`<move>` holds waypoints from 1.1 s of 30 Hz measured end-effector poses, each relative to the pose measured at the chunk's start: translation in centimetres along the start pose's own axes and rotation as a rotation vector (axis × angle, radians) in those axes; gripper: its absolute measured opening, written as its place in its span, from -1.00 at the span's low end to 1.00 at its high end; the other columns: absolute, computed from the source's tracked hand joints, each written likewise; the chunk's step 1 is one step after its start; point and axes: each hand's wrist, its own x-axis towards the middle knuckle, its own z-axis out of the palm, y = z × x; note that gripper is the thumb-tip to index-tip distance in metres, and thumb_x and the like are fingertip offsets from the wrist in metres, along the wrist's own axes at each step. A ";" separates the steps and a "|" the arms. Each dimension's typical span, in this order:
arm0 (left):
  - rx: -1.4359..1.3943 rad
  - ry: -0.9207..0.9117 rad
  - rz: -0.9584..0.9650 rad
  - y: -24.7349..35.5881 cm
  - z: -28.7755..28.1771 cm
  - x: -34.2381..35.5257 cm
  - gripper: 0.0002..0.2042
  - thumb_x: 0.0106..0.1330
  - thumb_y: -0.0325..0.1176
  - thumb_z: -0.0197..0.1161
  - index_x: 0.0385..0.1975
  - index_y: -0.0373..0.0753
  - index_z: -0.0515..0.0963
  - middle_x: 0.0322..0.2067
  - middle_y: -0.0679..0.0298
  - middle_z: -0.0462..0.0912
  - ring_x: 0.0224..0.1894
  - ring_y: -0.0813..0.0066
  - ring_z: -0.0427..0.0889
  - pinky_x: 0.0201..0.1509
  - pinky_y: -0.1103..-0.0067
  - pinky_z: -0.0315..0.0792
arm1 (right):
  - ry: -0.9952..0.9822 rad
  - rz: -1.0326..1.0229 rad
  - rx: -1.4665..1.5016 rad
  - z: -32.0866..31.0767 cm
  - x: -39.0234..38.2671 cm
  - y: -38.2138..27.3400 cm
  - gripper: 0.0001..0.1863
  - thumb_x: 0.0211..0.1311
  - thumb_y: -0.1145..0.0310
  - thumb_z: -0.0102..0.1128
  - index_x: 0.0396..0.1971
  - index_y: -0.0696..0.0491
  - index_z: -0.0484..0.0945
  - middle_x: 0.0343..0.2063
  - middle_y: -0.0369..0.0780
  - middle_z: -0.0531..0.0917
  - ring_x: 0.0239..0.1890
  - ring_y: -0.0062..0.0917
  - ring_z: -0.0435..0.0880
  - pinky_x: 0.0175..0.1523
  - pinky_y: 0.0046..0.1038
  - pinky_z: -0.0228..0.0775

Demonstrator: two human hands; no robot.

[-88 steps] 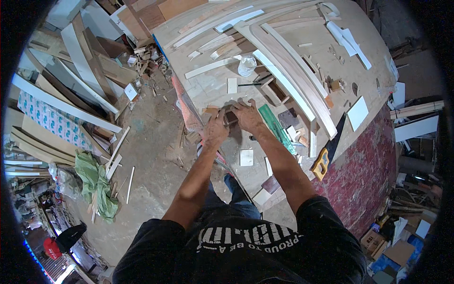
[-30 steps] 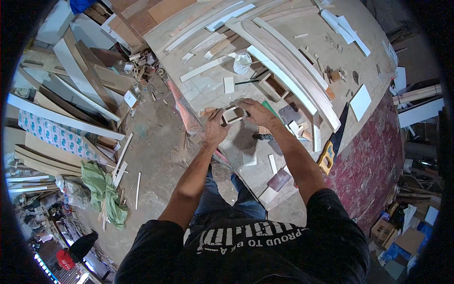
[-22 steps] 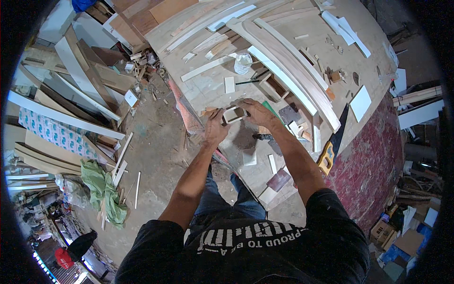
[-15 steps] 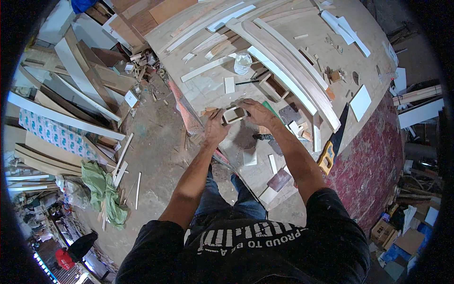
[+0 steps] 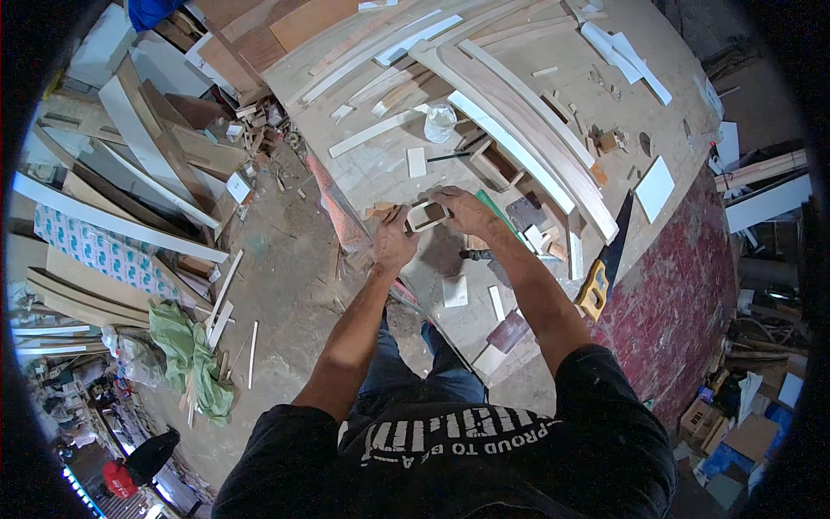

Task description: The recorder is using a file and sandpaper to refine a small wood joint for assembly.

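Observation:
Over the near-left part of the workbench (image 5: 372, 177), a small open wooden box (image 5: 415, 216) with pale rims is held up between my two hands. My left hand (image 5: 396, 240) grips its left end, fingers curled round the side. The opposite end is in my right hand (image 5: 469, 213), with fingers bent over the far edge. The box is tilted so its hollow faces me. Just beyond my right hand, a larger open wooden box (image 5: 496, 165) lies on the bench. A green strip (image 5: 500, 213) passes beside my right wrist.
Long pale boards (image 5: 532, 130) lie across the bench behind a white tub (image 5: 439, 124). A handsaw (image 5: 594, 290) with a yellow handle sits at the right edge. Curved panels (image 5: 121, 216) and a green cloth (image 5: 186, 346) crowd the floor at left.
The small box and both hands stay nearly in place, with the box turned slightly. The whole view has shifted a little; the grip looks the same.

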 end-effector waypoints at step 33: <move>0.058 0.015 -0.075 -1.0 -5.7 -8.3 -0.33 0.14 -0.29 0.36 0.26 -0.34 0.30 0.08 -0.17 0.45 0.16 -0.14 0.41 0.21 0.16 0.35 | 0.682 0.638 0.221 1.2 -26.9 -10.7 -0.33 0.09 0.21 0.38 0.20 0.15 0.43 0.09 0.09 0.54 0.17 -0.03 0.48 0.26 -0.17 0.31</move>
